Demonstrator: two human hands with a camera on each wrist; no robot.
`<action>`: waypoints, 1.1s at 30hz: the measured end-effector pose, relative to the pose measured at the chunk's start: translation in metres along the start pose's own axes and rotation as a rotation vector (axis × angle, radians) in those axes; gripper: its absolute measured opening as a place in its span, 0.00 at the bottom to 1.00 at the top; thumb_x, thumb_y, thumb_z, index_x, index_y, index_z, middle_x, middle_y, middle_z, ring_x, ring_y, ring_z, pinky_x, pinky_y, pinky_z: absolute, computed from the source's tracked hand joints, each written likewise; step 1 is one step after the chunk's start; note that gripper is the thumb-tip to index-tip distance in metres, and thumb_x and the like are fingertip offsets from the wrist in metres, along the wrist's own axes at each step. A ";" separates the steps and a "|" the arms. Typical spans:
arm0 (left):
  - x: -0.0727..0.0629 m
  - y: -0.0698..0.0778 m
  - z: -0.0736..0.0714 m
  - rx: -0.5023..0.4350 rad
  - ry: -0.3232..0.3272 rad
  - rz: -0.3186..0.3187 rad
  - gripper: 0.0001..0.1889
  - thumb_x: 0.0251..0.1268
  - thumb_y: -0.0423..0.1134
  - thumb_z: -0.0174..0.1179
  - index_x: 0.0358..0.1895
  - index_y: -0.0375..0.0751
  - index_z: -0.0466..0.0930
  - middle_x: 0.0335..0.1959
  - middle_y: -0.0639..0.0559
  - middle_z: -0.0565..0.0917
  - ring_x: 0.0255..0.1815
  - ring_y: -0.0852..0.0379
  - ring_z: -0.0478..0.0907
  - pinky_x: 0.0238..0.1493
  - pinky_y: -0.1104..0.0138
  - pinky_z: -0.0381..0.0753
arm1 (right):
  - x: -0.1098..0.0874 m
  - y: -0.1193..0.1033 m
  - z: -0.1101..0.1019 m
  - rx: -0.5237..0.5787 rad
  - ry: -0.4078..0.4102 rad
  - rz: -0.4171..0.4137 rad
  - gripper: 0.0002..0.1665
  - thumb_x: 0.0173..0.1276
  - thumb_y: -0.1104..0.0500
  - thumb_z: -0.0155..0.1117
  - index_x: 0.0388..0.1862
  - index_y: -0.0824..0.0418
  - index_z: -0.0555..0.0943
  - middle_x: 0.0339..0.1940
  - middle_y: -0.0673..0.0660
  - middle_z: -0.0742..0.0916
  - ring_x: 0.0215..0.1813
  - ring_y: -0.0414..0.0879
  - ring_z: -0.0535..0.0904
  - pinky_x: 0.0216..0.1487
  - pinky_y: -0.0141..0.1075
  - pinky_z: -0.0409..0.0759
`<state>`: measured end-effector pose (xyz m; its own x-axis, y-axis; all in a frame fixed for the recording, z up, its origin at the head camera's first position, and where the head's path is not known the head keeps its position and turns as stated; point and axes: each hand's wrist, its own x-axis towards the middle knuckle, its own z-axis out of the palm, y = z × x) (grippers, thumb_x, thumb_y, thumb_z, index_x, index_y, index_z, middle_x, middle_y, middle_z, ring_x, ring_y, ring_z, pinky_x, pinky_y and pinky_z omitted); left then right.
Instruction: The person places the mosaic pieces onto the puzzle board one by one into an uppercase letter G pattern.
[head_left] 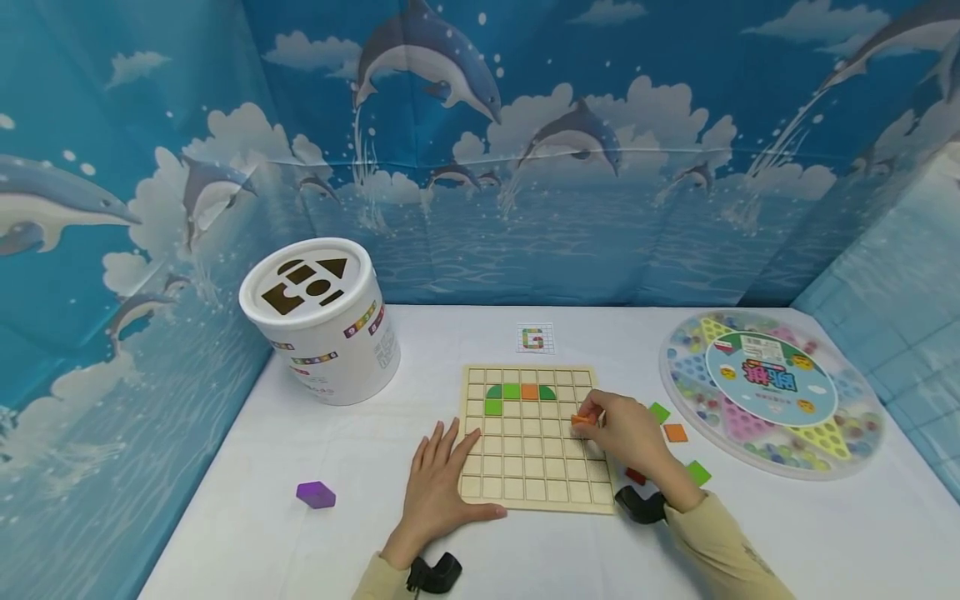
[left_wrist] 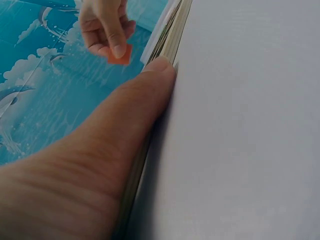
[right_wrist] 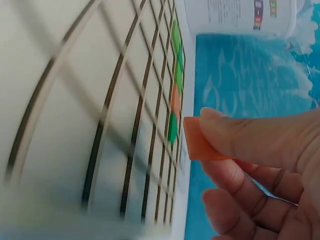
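Note:
A wooden grid board (head_left: 536, 467) lies on the table, with green and orange tiles set in its upper cells. Between thumb and fingers my right hand (head_left: 630, 429) pinches an orange square tile (right_wrist: 199, 142), held above the board's right side. My left hand (head_left: 438, 487) rests spread at the board's lower left corner, its thumb along the near edge, as the left wrist view shows too. Beside the right hand lie loose green tiles (head_left: 698, 473), an orange tile (head_left: 676, 433) and a red piece (head_left: 636, 476) partly hidden by the arm.
Behind the board lies a small card (head_left: 535, 338) with a coloured grid pattern. A white bucket (head_left: 345, 350) with shape cutouts in its lid stands back left. At the right sits a round clear case (head_left: 772, 396) of beads. A purple block (head_left: 316, 495) is at the left.

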<state>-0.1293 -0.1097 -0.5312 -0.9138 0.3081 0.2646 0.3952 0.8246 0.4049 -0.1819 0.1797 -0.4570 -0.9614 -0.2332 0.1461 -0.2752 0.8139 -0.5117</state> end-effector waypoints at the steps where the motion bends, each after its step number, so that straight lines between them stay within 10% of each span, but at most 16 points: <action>1: 0.000 0.000 0.000 0.002 -0.002 -0.002 0.59 0.31 0.78 0.63 0.72 0.49 0.61 0.72 0.39 0.58 0.73 0.39 0.48 0.67 0.45 0.46 | 0.003 -0.003 0.003 0.006 0.000 -0.009 0.12 0.52 0.54 0.76 0.28 0.52 0.79 0.21 0.43 0.78 0.19 0.39 0.68 0.17 0.34 0.66; 16: -0.001 0.001 -0.003 0.026 -0.032 -0.017 0.59 0.33 0.78 0.61 0.72 0.51 0.60 0.73 0.41 0.56 0.74 0.42 0.45 0.69 0.48 0.44 | 0.031 -0.062 0.053 0.046 -0.031 -0.077 0.05 0.56 0.56 0.74 0.27 0.51 0.84 0.24 0.41 0.82 0.24 0.36 0.73 0.23 0.33 0.71; 33: 0.000 0.001 -0.003 0.014 -0.053 -0.029 0.59 0.33 0.78 0.61 0.73 0.51 0.59 0.74 0.41 0.54 0.74 0.43 0.43 0.69 0.49 0.42 | 0.043 -0.073 0.071 0.018 -0.056 -0.157 0.04 0.59 0.60 0.70 0.30 0.55 0.82 0.24 0.45 0.83 0.22 0.38 0.75 0.21 0.31 0.72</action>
<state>-0.1284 -0.1101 -0.5283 -0.9288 0.3081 0.2061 0.3673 0.8399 0.3996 -0.2027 0.0726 -0.4735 -0.9049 -0.3864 0.1784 -0.4215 0.7554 -0.5017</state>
